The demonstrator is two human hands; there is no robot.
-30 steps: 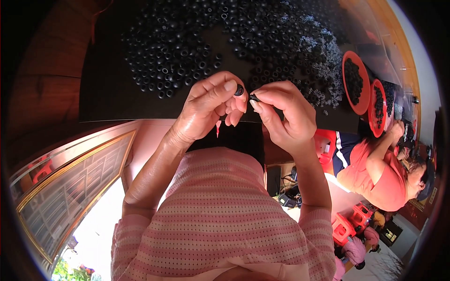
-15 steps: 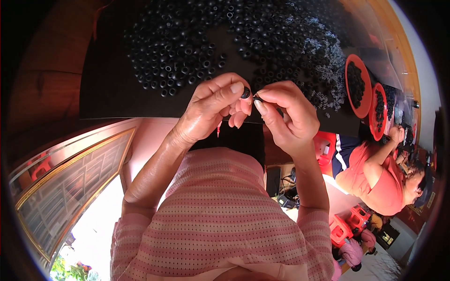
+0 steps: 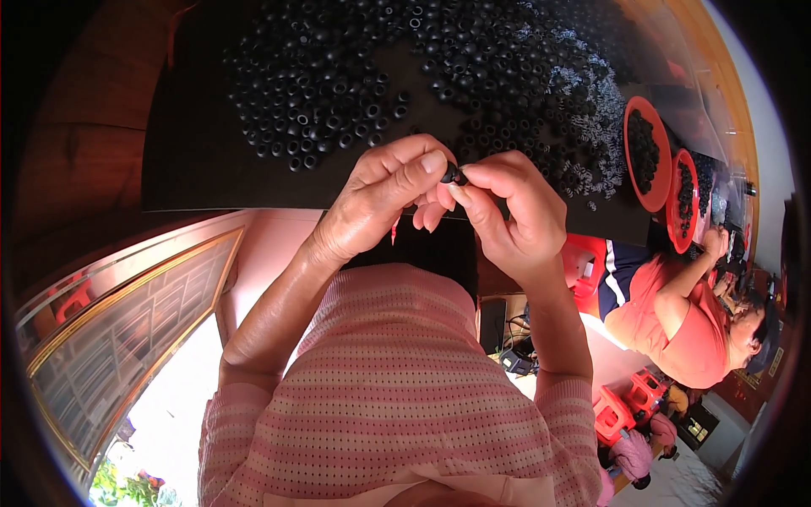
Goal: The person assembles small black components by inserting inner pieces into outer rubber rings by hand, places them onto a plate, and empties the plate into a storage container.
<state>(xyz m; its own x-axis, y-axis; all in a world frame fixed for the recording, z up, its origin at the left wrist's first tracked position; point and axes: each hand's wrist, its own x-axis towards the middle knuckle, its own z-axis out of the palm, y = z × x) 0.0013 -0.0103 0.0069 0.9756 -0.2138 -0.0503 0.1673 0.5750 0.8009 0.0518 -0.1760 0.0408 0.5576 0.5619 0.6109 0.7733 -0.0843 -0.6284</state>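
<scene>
A black piece point(image 3: 449, 175) sits between the two hands, just above the table's near edge, right of the middle. The left hand point(image 3: 372, 193) pinches it between thumb and forefinger, with almost no gap, its other fingers loosely curled. The right hand point(image 3: 522, 211) has thumb and forefinger nearly closed at the piece's right side; they seem to hold a small dark part against it, mostly hidden by the fingertips. Whether the two are joined I cannot tell, so this one looks partway done.

Beyond the hands, a broad spread of black rings point(image 3: 312, 93) lies loose on the table point(image 3: 228, 188), far more than the one in hand, so by the look of it much is left. Small pale pieces point(image 3: 587, 110) lie scattered at the spread's right side. Farther right, a large bowl point(image 3: 661, 169) and a small bowl point(image 3: 672, 218), both orange-red, hold black pieces; whether those are finished, I cannot tell. Past the bowls' near side sits a co-worker point(image 3: 676, 325) in an orange-red top.
</scene>
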